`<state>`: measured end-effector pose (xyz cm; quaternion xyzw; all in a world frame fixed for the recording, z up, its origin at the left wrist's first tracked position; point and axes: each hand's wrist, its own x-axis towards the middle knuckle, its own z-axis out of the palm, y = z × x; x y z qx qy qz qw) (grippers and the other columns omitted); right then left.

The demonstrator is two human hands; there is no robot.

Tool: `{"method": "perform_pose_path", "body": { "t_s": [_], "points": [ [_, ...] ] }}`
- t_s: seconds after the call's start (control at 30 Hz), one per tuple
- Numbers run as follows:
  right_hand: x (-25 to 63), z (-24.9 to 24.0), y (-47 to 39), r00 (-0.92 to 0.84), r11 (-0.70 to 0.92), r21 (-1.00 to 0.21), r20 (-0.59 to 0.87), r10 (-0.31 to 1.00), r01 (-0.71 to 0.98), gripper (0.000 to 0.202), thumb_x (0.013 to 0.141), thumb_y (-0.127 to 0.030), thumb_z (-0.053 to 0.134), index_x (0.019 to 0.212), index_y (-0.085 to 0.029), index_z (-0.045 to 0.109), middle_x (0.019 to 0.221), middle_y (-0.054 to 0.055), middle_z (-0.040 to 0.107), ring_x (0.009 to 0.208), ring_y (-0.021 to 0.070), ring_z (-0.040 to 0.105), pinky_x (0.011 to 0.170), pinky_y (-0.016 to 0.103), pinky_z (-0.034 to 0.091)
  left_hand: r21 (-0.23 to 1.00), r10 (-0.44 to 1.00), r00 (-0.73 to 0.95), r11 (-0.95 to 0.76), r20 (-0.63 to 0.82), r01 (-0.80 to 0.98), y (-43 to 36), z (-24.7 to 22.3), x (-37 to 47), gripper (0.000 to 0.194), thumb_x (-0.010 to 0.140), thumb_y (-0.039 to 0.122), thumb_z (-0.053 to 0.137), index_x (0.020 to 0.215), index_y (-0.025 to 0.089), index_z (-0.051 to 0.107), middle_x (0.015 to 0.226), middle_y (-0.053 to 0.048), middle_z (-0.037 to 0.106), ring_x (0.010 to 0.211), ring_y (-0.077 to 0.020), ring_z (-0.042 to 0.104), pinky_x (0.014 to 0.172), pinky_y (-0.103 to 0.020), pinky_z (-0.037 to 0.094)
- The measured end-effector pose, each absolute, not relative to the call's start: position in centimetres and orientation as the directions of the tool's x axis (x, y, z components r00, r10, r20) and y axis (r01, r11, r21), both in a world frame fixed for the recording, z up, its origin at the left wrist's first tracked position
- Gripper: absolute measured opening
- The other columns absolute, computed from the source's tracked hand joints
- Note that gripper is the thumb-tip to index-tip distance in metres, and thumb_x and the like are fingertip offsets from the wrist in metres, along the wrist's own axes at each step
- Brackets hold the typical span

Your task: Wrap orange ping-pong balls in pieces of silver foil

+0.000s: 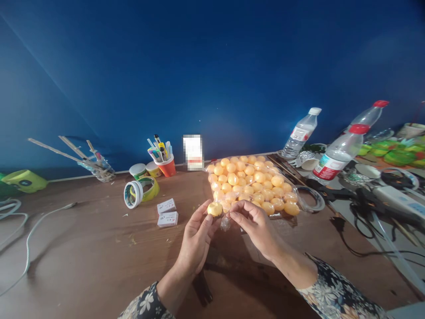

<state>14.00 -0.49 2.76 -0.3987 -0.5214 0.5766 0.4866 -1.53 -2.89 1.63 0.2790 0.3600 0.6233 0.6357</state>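
Observation:
My left hand [198, 230] holds a round yellow ball [214, 209] between thumb and fingers. Just to its right, my right hand [254, 223] is closed in a pinch, its fingertips close to the ball; what they grip is too small to make out. Below the fingertips shows a crumpled bit of clear plastic [225, 224]. Directly behind both hands lies a clear bag full of yellow-orange balls [259, 186].
Two small boxes [168, 219], tape rolls [133, 195] and a red cup of pens [166, 166] stand left of the bag. Bottles [340, 153], a clear tape roll [310, 198] and black cables [352, 248] are at the right. A white cable [28, 248] lies far left.

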Motion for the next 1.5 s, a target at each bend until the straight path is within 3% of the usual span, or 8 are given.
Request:
{"method": "perform_pose_path", "body": {
  "t_s": [0.17,0.3,0.43,0.63,0.83,1.13,1.33,1.5],
  "points": [
    [14.02,2.87,-0.52,-0.209,0.051,-0.996,0.065,0.976,-0.07,0.016,0.082,-0.034,0.066,0.077,-0.02,0.061,0.063,-0.005,0.053,0.057,0.0105,0.045,0.055,0.022,0.039,0.819,0.995,-0.011,0.076,-0.101,-0.569,-2.92,1.73,-1.54,0.026,0.084,0.023,0.065,0.11,0.019,0.06,0.104,-0.006,0.07,0.098,-0.0184,0.066,0.087,-0.03,0.053],
    [13.91,3.04,-0.61,-0.217,0.063,-0.996,0.076,0.973,-0.066,0.016,0.08,-0.034,0.067,0.076,-0.019,0.062,0.066,-0.003,0.056,0.06,0.0115,0.049,0.058,0.024,0.041,0.834,0.995,0.015,0.093,-0.101,-0.543,-2.98,1.89,-1.52,0.023,0.084,0.024,0.065,0.106,0.019,0.059,0.102,-0.006,0.068,0.093,-0.0178,0.066,0.08,-0.028,0.054],
    [13.86,3.24,-0.8,-0.227,0.045,-0.996,0.061,0.972,-0.073,0.015,0.08,-0.032,0.068,0.076,-0.019,0.062,0.065,-0.003,0.057,0.06,0.0109,0.049,0.058,0.023,0.043,0.838,0.995,0.001,0.082,-0.097,-0.54,-3.04,1.83,-1.48,0.022,0.081,0.023,0.069,0.101,0.019,0.06,0.102,-0.004,0.066,0.095,-0.0163,0.064,0.085,-0.029,0.052],
    [13.88,3.4,-0.99,-0.277,0.032,-0.997,0.051,0.96,-0.072,0.015,0.082,-0.033,0.066,0.077,-0.02,0.06,0.064,-0.003,0.057,0.059,0.0113,0.051,0.058,0.023,0.044,0.836,0.995,0.038,0.098,-0.092,-0.54,-3.18,1.73,-1.47,0.043,0.081,0.026,0.068,0.122,0.019,0.056,0.111,-0.009,0.066,0.098,-0.019,0.063,0.086,-0.031,0.052],
    [13.94,3.18,-0.93,-0.326,0.034,-0.995,0.061,0.943,-0.091,0.016,0.083,-0.035,0.065,0.079,-0.02,0.06,0.068,-0.003,0.057,0.062,0.0119,0.052,0.059,0.024,0.043,0.889,0.995,0.039,0.099,-0.091,-0.447,-3.1,1.79,-1.66,0.036,0.078,0.023,0.072,0.113,0.021,0.061,0.108,-0.006,0.066,0.094,-0.0172,0.062,0.073,-0.024,0.052],
    [14.03,2.69,-0.58,-0.26,0.07,-0.996,0.084,0.962,-0.062,0.014,0.083,-0.033,0.065,0.079,-0.02,0.061,0.067,-0.003,0.056,0.06,0.0109,0.048,0.057,0.023,0.041,0.814,0.993,0.079,0.119,-0.09,-0.568,-3.08,1.82,-1.54,0.013,0.085,0.022,0.064,0.098,0.017,0.064,0.095,-0.004,0.066,0.089,-0.0134,0.062,0.084,-0.027,0.051],
    [13.97,2.77,-0.79,-0.282,0.078,-0.996,0.087,0.955,-0.043,0.014,0.084,-0.033,0.065,0.079,-0.02,0.061,0.066,-0.004,0.056,0.06,0.0108,0.048,0.058,0.023,0.04,0.761,0.99,0.069,0.138,-0.122,-0.635,-2.9,1.68,-1.72,0.038,0.083,0.019,0.067,0.12,0.024,0.06,0.109,-0.004,0.068,0.098,-0.0159,0.063,0.088,-0.03,0.051],
    [13.85,2.82,-0.84,-0.271,0.065,-0.996,0.077,0.959,-0.055,0.014,0.083,-0.031,0.066,0.078,-0.019,0.061,0.065,-0.004,0.055,0.058,0.01,0.046,0.056,0.022,0.038,0.718,0.982,0.065,0.172,-0.175,-0.675,-2.66,1.43,-1.66,0.035,0.085,0.024,0.065,0.119,0.019,0.063,0.11,-0.008,0.071,0.096,-0.0157,0.066,0.086,-0.027,0.052]
  ]
}}
